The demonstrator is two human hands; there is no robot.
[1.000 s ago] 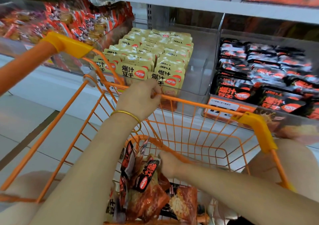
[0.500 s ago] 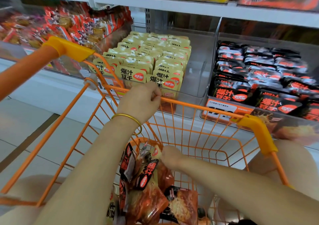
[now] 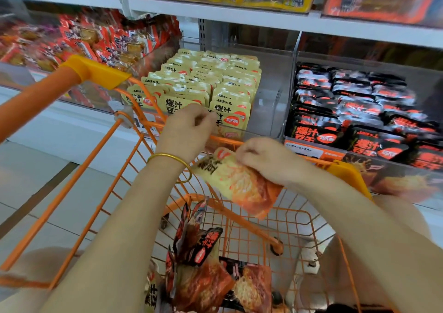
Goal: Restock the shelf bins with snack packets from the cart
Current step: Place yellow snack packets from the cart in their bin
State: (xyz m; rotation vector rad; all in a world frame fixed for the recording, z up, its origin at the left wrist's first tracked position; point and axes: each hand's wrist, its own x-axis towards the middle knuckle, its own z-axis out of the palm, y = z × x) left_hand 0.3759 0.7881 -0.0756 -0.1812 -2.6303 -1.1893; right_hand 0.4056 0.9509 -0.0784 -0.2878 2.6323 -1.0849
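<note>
Orange wire cart point(image 3: 96, 72) holds loose snack packets point(image 3: 203, 286); my right hand point(image 3: 266, 159) grips a yellow packet point(image 3: 239, 183) above it. Left hand point(image 3: 187, 130) curls before the clear bin point(image 3: 271, 92) of yellow packs; its hold I cannot tell.

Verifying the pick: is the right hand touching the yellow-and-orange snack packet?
Touching. Head view: the right hand grips the yellow-and-orange snack packet by its upper edge.

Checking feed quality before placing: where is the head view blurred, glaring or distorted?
Head view: motion blur smears the right hand and the yellow packet it grips; the red packets at left look soft; wide-angle bend curves the shelf edge; glare on the clear bin wall.
</note>
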